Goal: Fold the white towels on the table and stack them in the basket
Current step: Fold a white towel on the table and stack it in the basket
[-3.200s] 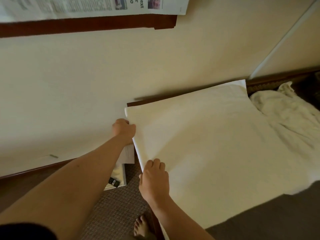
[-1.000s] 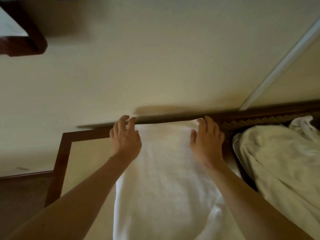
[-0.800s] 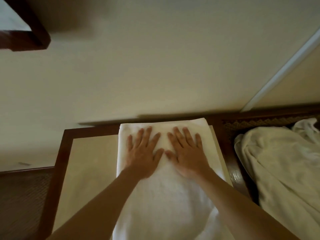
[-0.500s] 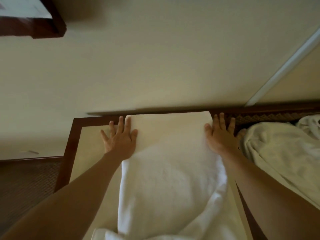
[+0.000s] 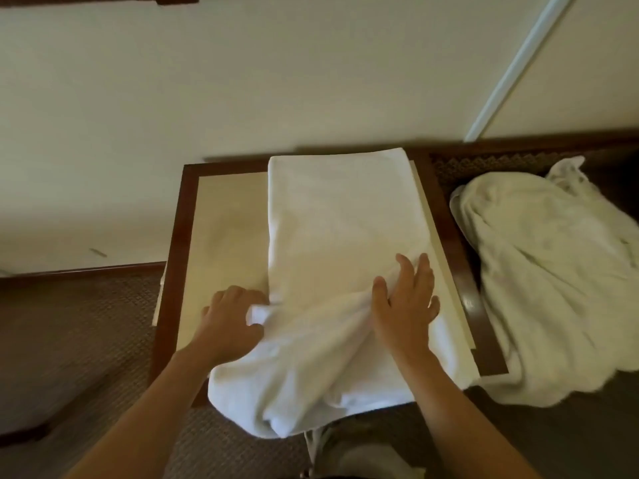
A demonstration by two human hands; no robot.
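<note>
Two bare hands work the near end of a long white terry towel (image 5: 332,229) spread lengthwise on a small cream-topped table with a dark wooden rim (image 5: 179,236).

Fingers of the left hand (image 5: 230,321) curl around a bunched fold at the towel's left edge and pinch it; the right hand (image 5: 404,305) lies on the cloth with fingers spread and nearly straight, gripping nothing. The towel's far end lies flat and square near the pale wall (image 5: 242,81), while its near end is rumpled and hangs over the table's front edge. Just beside the table on the right, a heap of crumpled off-white towels (image 5: 553,281) rests lower down, apart from the spread towel. Brown woven carpet (image 5: 76,340) lies to the left.
</note>
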